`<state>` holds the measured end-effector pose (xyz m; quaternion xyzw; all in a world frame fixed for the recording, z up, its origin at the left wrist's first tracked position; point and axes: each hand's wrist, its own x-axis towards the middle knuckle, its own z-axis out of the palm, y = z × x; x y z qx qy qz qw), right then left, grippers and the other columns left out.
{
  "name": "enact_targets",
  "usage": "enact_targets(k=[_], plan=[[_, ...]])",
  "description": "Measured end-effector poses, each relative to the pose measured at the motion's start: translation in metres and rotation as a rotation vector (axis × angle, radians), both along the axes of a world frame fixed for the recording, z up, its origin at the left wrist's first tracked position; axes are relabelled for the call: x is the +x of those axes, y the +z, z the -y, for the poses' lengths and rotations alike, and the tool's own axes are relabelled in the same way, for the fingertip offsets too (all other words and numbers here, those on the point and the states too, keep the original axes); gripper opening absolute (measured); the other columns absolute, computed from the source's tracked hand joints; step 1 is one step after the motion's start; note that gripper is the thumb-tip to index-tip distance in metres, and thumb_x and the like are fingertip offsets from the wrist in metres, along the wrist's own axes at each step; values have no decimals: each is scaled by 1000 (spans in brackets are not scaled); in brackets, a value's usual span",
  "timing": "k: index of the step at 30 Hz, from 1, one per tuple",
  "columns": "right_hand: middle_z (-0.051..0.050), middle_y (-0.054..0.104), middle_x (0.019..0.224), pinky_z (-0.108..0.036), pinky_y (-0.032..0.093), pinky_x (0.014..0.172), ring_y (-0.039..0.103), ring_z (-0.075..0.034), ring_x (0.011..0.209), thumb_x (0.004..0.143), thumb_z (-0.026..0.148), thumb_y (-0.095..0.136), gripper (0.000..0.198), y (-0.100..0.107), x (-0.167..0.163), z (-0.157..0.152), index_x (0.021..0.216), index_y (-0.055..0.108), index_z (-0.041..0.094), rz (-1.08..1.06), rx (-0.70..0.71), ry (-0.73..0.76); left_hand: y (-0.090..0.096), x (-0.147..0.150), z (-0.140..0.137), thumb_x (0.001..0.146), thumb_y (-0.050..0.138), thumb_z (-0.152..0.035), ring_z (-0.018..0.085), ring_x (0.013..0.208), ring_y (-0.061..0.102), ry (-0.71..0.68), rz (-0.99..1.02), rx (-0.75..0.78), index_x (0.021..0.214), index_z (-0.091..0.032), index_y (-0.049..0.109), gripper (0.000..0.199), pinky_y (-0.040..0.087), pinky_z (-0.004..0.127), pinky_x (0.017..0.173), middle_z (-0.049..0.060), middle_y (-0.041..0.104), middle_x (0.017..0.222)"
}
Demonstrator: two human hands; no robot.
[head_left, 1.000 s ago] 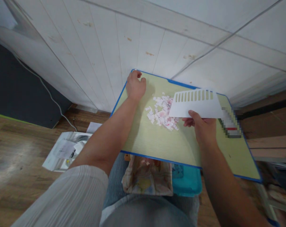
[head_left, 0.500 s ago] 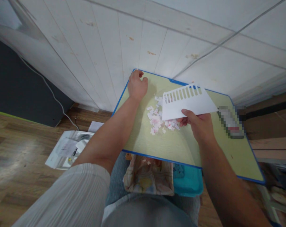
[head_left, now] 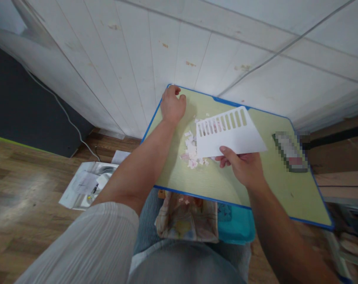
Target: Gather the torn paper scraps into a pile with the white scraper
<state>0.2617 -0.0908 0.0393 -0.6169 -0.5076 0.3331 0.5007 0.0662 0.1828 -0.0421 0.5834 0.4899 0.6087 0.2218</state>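
While right hand point(head_left: 247, 169) pinches flat slotted sheet point(head_left: 230, 141) over paper scraps point(head_left: 191, 149), left hand point(head_left: 172, 105) lies curled on blue-edged board point(head_left: 202, 179), grip unclear.

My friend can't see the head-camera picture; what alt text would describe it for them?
A person's bare right hand holds a flat white slotted sheet above a pile of small pink-and-white paper-like scraps on a pale-yellow, blue-edged tabletop. The bare left hand, fingers curled, is at the far left corner, near a white plank wall.
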Motion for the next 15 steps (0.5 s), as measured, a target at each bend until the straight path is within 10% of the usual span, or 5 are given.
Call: enact_targets(k=[15], plan=[[-7, 77, 66, -34, 55, 49, 67, -20, 48, 90, 49, 88, 35, -1, 18, 35, 72, 74, 22, 87, 120, -267, 0, 0, -1, 106, 79, -38, 30, 143, 68, -7, 9, 19, 101, -26, 62, 21, 46, 58, 133, 5, 73, 117]])
